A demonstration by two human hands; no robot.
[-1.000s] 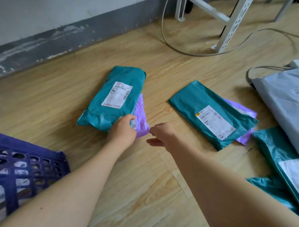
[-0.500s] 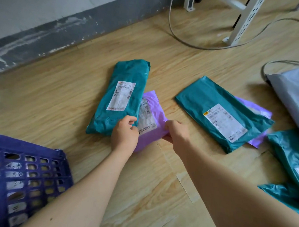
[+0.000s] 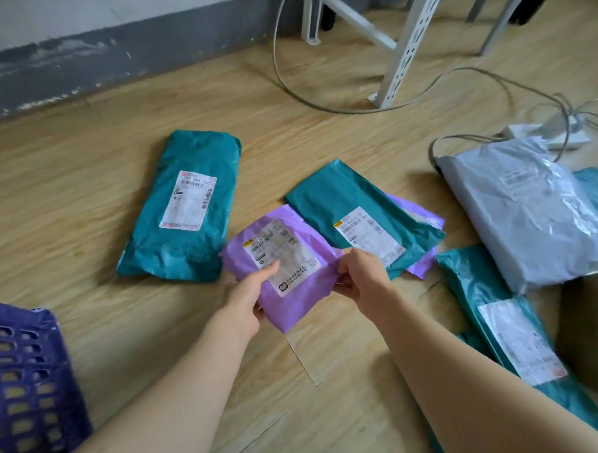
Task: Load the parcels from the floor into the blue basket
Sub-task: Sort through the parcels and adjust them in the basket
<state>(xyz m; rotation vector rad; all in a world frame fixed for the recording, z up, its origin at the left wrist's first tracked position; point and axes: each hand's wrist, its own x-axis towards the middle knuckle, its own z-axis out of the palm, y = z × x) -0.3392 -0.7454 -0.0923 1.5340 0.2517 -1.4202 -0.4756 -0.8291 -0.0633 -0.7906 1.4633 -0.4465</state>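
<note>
Both hands hold a small purple parcel with a white label, lifted off the wooden floor. My left hand grips its left edge, thumb on the label. My right hand pinches its right edge. A teal parcel lies on the floor to the left. Another teal parcel lies behind my right hand, on top of a second purple parcel. The blue basket stands at the lower left. A grey parcel and a further teal parcel lie at the right.
White metal rack legs stand at the back, with grey cables looping over the floor. A white power strip sits behind the grey parcel. A cardboard box is at the right edge. The wall's grey skirting runs along the back.
The purple parcel was pulled out from under the left teal parcel and lifted off the floor in both hands. The view has shifted to the right, showing more parcels.
</note>
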